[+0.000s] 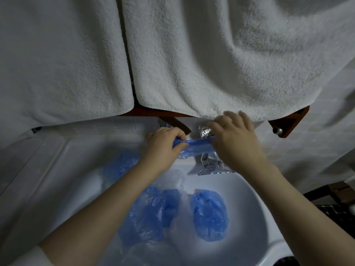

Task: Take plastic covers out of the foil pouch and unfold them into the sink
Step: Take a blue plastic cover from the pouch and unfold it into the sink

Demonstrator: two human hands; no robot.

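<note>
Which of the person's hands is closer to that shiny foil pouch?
Right. The right hand is directly beside the foil pouch, seemingly touching it, pinching the folded blue cover. The left hand grips the cover's other end, further left.

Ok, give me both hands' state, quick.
Left hand: pinching the folded blue cover.
Right hand: gripping the cover's other end.

Head view looks steeply down, close over the sink; single view.

You had no readable text before you; the foil pouch below your right hand showed only dark, illegible printed drawings.
</note>
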